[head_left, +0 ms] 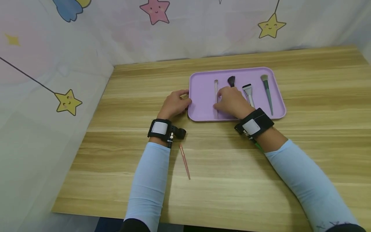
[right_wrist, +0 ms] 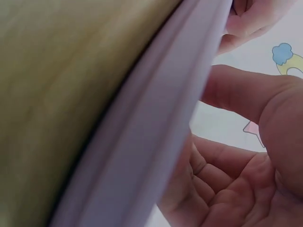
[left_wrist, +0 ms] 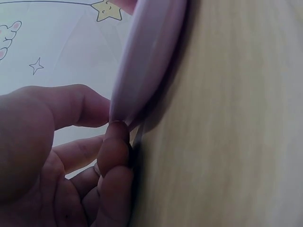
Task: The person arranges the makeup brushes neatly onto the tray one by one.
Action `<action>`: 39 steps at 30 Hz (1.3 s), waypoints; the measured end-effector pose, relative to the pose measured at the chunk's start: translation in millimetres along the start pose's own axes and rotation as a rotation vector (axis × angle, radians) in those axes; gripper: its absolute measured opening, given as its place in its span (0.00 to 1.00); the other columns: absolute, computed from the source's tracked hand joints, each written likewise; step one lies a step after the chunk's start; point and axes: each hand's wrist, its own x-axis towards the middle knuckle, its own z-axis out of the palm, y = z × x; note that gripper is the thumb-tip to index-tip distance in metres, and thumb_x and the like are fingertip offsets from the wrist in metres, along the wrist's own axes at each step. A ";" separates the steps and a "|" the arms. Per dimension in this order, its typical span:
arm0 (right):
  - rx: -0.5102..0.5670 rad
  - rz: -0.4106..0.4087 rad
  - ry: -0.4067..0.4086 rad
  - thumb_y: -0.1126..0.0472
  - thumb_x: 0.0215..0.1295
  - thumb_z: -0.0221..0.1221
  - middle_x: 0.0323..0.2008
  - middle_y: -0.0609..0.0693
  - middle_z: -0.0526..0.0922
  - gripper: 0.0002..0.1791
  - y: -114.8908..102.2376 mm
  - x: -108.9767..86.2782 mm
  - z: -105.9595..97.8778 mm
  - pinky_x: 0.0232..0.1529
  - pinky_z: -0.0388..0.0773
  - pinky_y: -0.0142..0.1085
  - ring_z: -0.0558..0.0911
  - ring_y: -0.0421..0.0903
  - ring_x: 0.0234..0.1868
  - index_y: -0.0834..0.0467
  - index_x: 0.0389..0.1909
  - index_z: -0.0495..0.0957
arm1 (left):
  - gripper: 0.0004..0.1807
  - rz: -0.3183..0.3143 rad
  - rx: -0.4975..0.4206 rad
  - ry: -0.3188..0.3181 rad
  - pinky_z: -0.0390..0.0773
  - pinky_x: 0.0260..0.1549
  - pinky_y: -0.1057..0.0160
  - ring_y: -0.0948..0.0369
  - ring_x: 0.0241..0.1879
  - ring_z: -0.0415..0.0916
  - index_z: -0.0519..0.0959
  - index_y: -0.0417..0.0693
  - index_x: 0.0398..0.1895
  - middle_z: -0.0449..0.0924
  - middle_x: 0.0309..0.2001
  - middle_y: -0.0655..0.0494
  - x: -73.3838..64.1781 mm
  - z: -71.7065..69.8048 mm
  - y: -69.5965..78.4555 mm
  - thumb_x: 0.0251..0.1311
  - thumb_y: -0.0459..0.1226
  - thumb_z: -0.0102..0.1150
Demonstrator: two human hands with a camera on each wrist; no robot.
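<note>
A lilac tray [head_left: 203, 96] lies on the wooden table with several makeup brushes in it. My left hand [head_left: 175, 103] pinches its left rim between thumb and fingers, as the left wrist view shows too. Over the tray, my right hand [head_left: 233, 102] holds a slim pale makeup brush [head_left: 216, 87] at its handle with thumb and forefinger; the tray wall [right_wrist: 142, 137] hides this grip in the right wrist view. Under the right hand lies a black-bristled brush [head_left: 231, 80], its handle covered. Further right are a flat silver-handled brush [head_left: 249, 93] and a green brush [head_left: 267, 93].
A rose-gold brush [head_left: 184, 161] lies on the table [head_left: 116, 174], in front of the tray and beside the left forearm. A white curtain with printed stars [head_left: 203, 35] hangs along the table's back and left sides.
</note>
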 end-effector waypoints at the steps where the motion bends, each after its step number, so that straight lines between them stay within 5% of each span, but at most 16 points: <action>1: -0.002 0.002 -0.007 0.59 0.61 0.66 0.48 0.65 0.81 0.24 -0.2 -0.4 0.3 0.37 0.76 0.47 0.78 0.58 0.39 0.69 0.54 0.80 | 0.30 -0.001 -0.002 0.000 0.70 0.23 0.64 0.60 0.23 0.76 0.72 0.55 0.72 0.80 0.25 0.52 -0.2 0.4 0.1 0.64 0.42 0.56; 7: 0.008 0.002 -0.022 0.61 0.63 0.63 0.49 0.66 0.80 0.23 -1.7 -2.5 0.6 0.34 0.78 0.45 0.80 0.57 0.38 0.71 0.55 0.78 | 0.30 0.005 -0.002 0.003 0.71 0.23 0.64 0.59 0.23 0.75 0.72 0.54 0.72 0.80 0.25 0.52 -1.3 0.6 0.3 0.64 0.42 0.56; 14: 0.055 0.001 -0.027 0.65 0.63 0.60 0.26 0.57 0.84 0.21 -1.2 -5.2 -1.0 0.21 0.75 0.34 0.81 0.45 0.19 0.71 0.56 0.78 | 0.30 0.003 -0.001 0.002 0.70 0.23 0.64 0.59 0.23 0.75 0.72 0.55 0.72 0.80 0.25 0.52 -1.6 -0.4 0.9 0.64 0.42 0.56; 18: 0.059 0.004 -0.034 0.64 0.65 0.59 0.21 0.54 0.83 0.22 -1.3 -7.0 -3.5 0.20 0.74 0.33 0.80 0.43 0.17 0.71 0.58 0.77 | 0.30 0.004 -0.004 0.002 0.70 0.23 0.64 0.59 0.23 0.75 0.72 0.55 0.72 0.80 0.25 0.52 -1.6 -0.9 1.3 0.64 0.42 0.56; 24: 0.039 0.009 -0.024 0.61 0.65 0.60 0.36 0.62 0.85 0.27 -0.6 -10.6 -4.6 0.25 0.75 0.38 0.81 0.46 0.20 0.71 0.62 0.75 | 0.31 0.003 -0.003 -0.004 0.71 0.24 0.63 0.59 0.23 0.76 0.71 0.54 0.72 0.80 0.26 0.52 -1.7 -1.1 -0.1 0.65 0.43 0.56; 29: 0.028 -0.015 -0.016 0.58 0.64 0.63 0.52 0.67 0.81 0.27 -1.9 -15.4 -4.9 0.35 0.76 0.45 0.79 0.55 0.35 0.70 0.60 0.77 | 0.31 0.003 0.007 -0.004 0.71 0.24 0.64 0.59 0.23 0.76 0.71 0.54 0.73 0.80 0.26 0.52 -1.1 -0.5 -1.9 0.65 0.43 0.56; 39: 0.006 -0.086 -0.016 0.57 0.62 0.62 0.47 0.63 0.83 0.22 -16.3 -27.8 -5.7 0.40 0.75 0.47 0.78 0.54 0.38 0.68 0.51 0.81 | 0.31 -0.003 0.003 -0.002 0.72 0.24 0.64 0.60 0.23 0.76 0.71 0.55 0.73 0.80 0.26 0.52 -1.4 0.1 -1.0 0.65 0.42 0.56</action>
